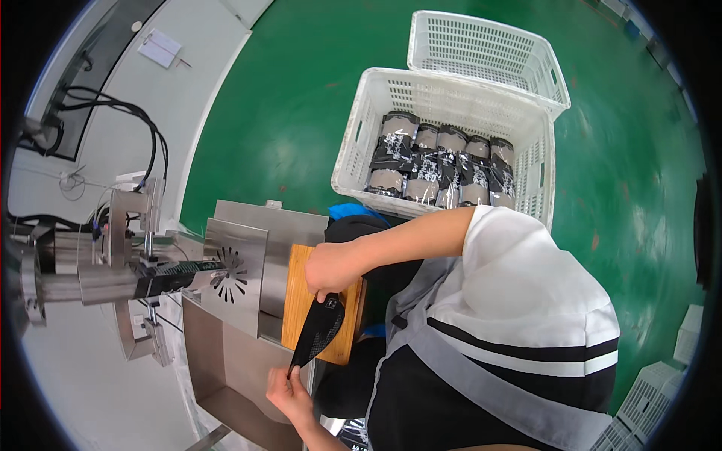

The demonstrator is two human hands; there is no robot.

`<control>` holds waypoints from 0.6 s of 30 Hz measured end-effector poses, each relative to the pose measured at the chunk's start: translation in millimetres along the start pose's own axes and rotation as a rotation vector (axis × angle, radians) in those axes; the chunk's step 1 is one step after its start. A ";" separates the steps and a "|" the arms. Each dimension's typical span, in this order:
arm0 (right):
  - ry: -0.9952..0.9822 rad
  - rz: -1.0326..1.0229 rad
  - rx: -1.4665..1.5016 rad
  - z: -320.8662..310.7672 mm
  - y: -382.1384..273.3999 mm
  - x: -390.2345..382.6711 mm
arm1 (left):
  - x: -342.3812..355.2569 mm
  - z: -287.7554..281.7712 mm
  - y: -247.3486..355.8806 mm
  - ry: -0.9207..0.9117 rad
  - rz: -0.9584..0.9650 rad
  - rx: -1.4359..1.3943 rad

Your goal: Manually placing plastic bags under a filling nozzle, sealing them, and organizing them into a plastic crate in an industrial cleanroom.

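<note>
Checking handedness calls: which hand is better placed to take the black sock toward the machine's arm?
Probably the right hand: it pinches the upper end of the black sock, nearer the machine's arm. The left hand holds the lower tip, farther away.

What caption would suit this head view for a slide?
Both hands, right hand and left hand, stretch a black sock over a wooden board beside a metal machine.

White crate (353, 150) of dark, perhaps sock, bundles (444, 161)
</note>
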State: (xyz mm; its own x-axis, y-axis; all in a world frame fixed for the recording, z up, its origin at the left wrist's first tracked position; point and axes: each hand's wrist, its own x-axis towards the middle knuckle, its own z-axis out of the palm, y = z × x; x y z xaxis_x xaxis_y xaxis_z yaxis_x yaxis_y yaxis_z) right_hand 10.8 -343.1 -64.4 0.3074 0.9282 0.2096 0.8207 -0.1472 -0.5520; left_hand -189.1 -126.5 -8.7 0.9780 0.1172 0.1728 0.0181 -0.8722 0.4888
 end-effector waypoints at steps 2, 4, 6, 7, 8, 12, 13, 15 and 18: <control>0.132 -0.047 0.008 -10.0 0.4 -9.6 | 7.8 -11.4 13.7 0.039 0.019 0.070; 0.312 -0.125 -0.094 -40.7 -5.8 -20.8 | 32.1 -34.9 36.7 0.057 0.125 0.141; 0.546 -0.227 -0.046 -81.1 -12.1 -31.4 | 58.9 -49.3 57.1 0.144 0.070 0.036; 0.602 -0.209 -0.118 -105.1 -13.0 -38.8 | 74.3 -51.6 72.1 0.197 0.075 -0.008; 0.622 -0.213 -0.237 -132.2 -12.9 -47.4 | 87.2 -51.8 80.5 0.235 0.050 -0.098; 0.661 0.207 -0.281 -207.3 19.3 -114.3 | 101.7 -52.1 90.9 0.307 -0.089 -0.237; 0.623 0.300 -0.307 -214.5 35.4 -129.2 | 97.7 -46.5 86.5 0.280 -0.106 -0.289; 0.547 0.443 -0.467 -211.8 73.8 -156.4 | 86.7 -33.9 75.6 0.261 -0.140 -0.353; 0.421 0.583 -0.747 -157.9 141.0 -196.4 | 53.8 -23.9 44.7 0.312 -0.335 -0.234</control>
State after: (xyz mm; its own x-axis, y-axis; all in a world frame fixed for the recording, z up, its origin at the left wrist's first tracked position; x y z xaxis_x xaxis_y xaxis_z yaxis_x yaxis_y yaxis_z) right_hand 142.1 -600.1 -56.0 0.7785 0.4715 0.4143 0.5358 -0.8430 -0.0474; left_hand -140.6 -147.9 42.9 0.8171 0.5393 0.2037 0.2377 -0.6371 0.7332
